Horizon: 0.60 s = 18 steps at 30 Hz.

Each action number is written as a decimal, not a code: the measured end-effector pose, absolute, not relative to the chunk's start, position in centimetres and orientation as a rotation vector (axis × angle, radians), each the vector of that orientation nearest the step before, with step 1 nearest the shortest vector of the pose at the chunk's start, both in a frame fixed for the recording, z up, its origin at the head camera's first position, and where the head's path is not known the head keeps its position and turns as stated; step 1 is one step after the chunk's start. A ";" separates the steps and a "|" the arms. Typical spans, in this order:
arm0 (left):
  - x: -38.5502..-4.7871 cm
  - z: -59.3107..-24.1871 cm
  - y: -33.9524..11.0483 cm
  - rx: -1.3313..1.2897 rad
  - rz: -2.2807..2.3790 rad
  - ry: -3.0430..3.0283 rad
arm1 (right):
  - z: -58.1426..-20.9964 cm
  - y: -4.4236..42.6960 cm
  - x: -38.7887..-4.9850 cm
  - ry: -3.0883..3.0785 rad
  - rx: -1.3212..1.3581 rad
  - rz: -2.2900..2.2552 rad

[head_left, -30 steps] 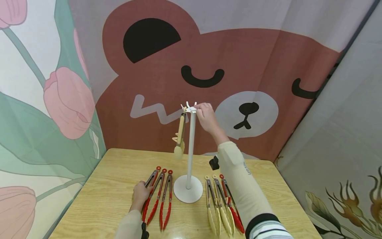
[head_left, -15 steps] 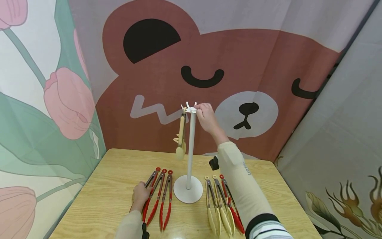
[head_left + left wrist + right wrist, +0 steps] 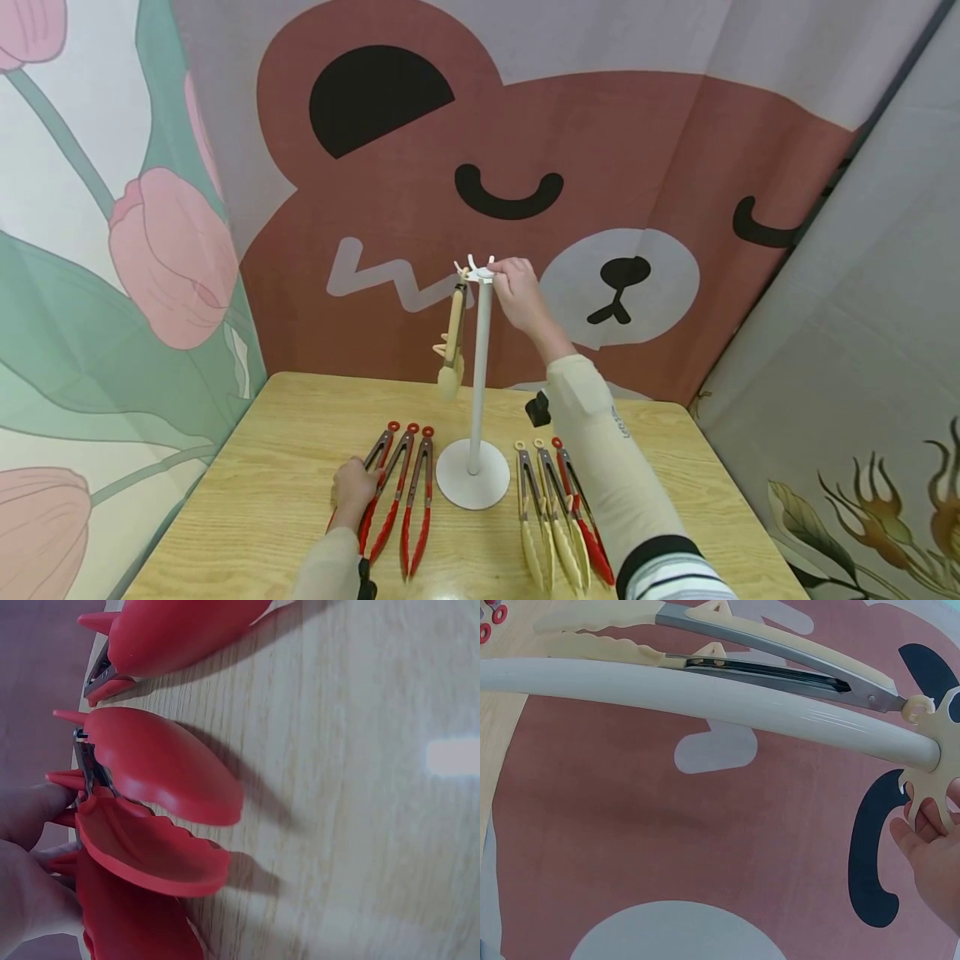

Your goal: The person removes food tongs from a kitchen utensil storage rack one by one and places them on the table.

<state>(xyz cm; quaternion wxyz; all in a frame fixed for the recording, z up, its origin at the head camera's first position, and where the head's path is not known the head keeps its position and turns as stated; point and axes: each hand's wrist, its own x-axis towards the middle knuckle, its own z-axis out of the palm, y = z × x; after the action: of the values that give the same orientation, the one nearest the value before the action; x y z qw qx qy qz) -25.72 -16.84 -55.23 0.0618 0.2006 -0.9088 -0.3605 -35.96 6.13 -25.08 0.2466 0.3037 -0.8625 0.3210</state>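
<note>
Beside the stand's left, my left hand holds the leftmost red-tipped tongs, lying on the table. In the left wrist view, fingers and thumb are around their arms, near the red scoop tips. Two more pairs of red tongs lie just right of them. High up, my right hand pinches a prong of the white hook top on the upright stand. From another hook, on the left, cream-tipped tongs hang by their ring, jaws spread.
Right of the stand's round base lie two cream tongs and one red pair, partly under my right sleeve. A small black object is beside that forearm. A bear-print curtain hangs behind the table.
The ring end of the tongs in my left hand has shifted slightly left, and their arms look wider apart. The hanging cream tongs sway slightly. My right hand stays on the hook top.
</note>
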 end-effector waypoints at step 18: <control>-25.8 -55.5 -16.6 0.673 -1.108 -2.771 | -25.0 6.2 -35.9 -2.381 0.824 0.888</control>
<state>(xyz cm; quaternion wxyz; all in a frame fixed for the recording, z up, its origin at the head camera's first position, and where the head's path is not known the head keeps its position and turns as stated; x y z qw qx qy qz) -25.76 -16.58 -55.55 0.0411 0.2197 -0.9051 -0.3618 -35.88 6.23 -25.01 0.2328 0.3000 -0.8668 0.3233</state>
